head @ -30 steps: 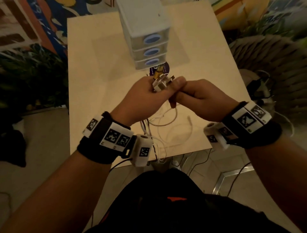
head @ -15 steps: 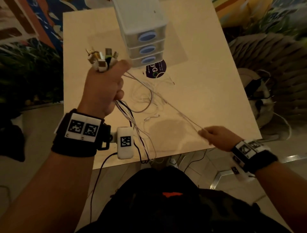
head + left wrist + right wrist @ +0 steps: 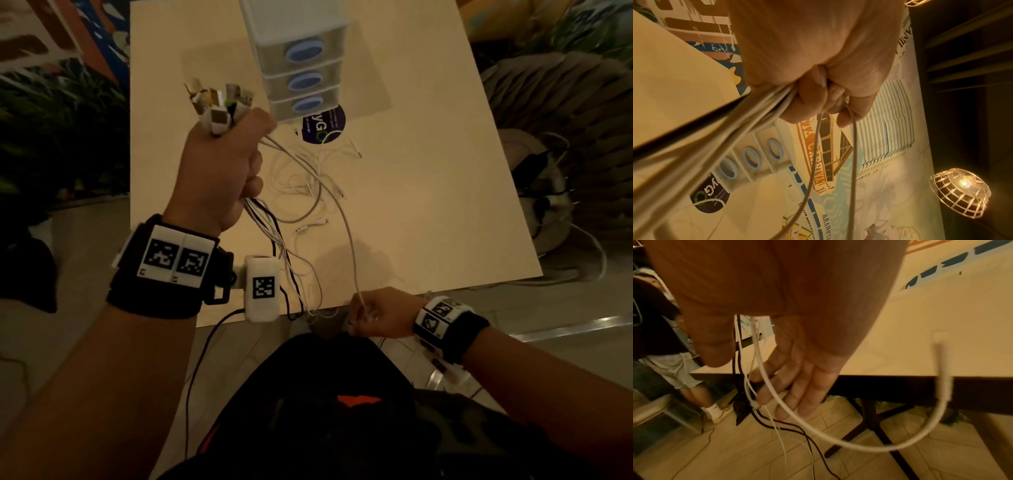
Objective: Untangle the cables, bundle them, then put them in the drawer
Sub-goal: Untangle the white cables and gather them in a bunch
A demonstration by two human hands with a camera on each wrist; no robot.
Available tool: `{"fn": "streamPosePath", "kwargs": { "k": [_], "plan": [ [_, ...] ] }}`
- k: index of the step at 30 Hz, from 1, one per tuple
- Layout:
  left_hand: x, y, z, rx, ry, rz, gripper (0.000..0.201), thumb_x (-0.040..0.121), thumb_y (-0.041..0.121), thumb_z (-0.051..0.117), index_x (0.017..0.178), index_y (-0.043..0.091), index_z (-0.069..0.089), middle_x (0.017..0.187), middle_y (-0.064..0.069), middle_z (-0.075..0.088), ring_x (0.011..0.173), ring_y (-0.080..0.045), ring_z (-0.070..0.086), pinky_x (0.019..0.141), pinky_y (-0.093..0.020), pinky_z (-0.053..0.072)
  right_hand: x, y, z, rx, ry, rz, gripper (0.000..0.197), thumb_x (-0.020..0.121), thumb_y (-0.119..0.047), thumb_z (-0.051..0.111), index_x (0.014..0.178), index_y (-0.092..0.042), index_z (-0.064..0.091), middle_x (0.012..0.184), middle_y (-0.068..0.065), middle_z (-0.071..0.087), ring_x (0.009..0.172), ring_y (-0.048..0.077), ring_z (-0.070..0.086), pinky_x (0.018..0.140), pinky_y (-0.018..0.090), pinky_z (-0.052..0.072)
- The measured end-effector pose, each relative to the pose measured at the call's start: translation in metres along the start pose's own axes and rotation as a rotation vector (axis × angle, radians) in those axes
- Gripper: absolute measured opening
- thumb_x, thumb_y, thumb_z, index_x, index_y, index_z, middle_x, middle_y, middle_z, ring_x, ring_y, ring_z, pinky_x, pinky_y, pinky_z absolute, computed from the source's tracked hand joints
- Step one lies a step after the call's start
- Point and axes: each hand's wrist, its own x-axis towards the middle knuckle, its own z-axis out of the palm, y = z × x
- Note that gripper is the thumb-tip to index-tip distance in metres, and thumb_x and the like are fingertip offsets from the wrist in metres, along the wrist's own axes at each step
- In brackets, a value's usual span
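Note:
My left hand (image 3: 219, 171) is raised above the table and grips a bundle of white and black cables (image 3: 748, 113). Their USB plugs (image 3: 219, 102) stick out of the top of the fist. One white cable (image 3: 346, 222) runs from that fist down to my right hand (image 3: 380, 315) at the table's near edge. In the right wrist view the fingers (image 3: 807, 386) hang nearly straight, and the cable (image 3: 859, 446) passes between thumb and fingers, its free end curling off to the right. The three-drawer unit (image 3: 301, 68) stands at the back, all drawers closed.
Loose white cable loops (image 3: 308, 178) lie on the pale table (image 3: 428, 171) by a dark round sticker (image 3: 323, 125). Other cables hang over the near edge to the floor. A wicker seat (image 3: 565, 102) stands to the right. Another person (image 3: 663, 337) stands beyond the table.
The hands were together at the plugs. The left then rose up and left with the bundle, while the right slid along one white cable down to the table's near edge.

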Motion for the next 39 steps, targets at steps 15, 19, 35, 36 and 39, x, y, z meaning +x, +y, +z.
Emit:
{"fn": "streamPosePath", "kwargs": {
  "k": [15,19,35,36,39],
  "plan": [
    [-0.042,0.001,-0.005,0.015,-0.462,-0.055,0.031,0.076,0.021,0.066,0.064,0.019,0.038,0.052,0.004,0.028,0.042,-0.012,0.021,0.041,-0.019,0.023,0.063,-0.083,-0.067,-0.332,0.365,-0.407,0.064,0.085,-0.009,0.070,0.145,-0.021,0.050,0.133,0.010,0.057,0.112,0.026,0.060,0.093,0.037,0.050],
    [-0.045,0.005,-0.008,-0.021,-0.499,-0.057,0.032,0.075,0.021,0.066,0.066,0.017,0.036,0.051,0.005,0.029,0.041,-0.012,0.021,0.040,-0.019,0.023,0.096,-0.107,-0.047,-0.660,0.243,-0.281,0.054,0.094,-0.025,0.065,0.144,-0.017,0.045,0.137,0.011,0.052,0.116,0.033,0.056,0.089,0.036,0.045],
    [-0.027,0.024,-0.005,-0.106,-0.241,0.000,0.049,0.102,0.025,0.055,0.061,0.022,0.029,0.046,0.004,0.017,0.039,-0.013,0.011,0.038,-0.017,0.018,0.032,-0.022,-0.006,-0.430,0.013,-0.244,0.027,0.099,-0.042,0.056,0.107,-0.025,0.075,0.104,0.001,0.071,0.095,0.021,0.065,0.080,0.028,0.045],
    [-0.025,0.025,-0.003,-0.106,-0.227,0.005,0.050,0.103,0.026,0.055,0.063,0.021,0.026,0.046,0.003,0.016,0.040,-0.014,0.010,0.038,-0.017,0.018,0.028,-0.012,0.001,-0.407,0.029,-0.260,0.028,0.097,-0.045,0.058,0.102,-0.024,0.077,0.100,0.003,0.069,0.092,0.023,0.064,0.077,0.030,0.046],
    [-0.023,0.028,0.001,-0.087,-0.206,-0.005,0.048,0.104,0.026,0.055,0.061,0.022,0.034,0.047,0.002,0.017,0.040,-0.013,0.010,0.039,-0.018,0.017,0.019,0.002,0.011,-0.392,0.040,-0.234,0.031,0.096,-0.050,0.059,0.108,-0.027,0.077,0.104,0.002,0.064,0.097,0.021,0.061,0.074,0.026,0.041]
  ]
}}
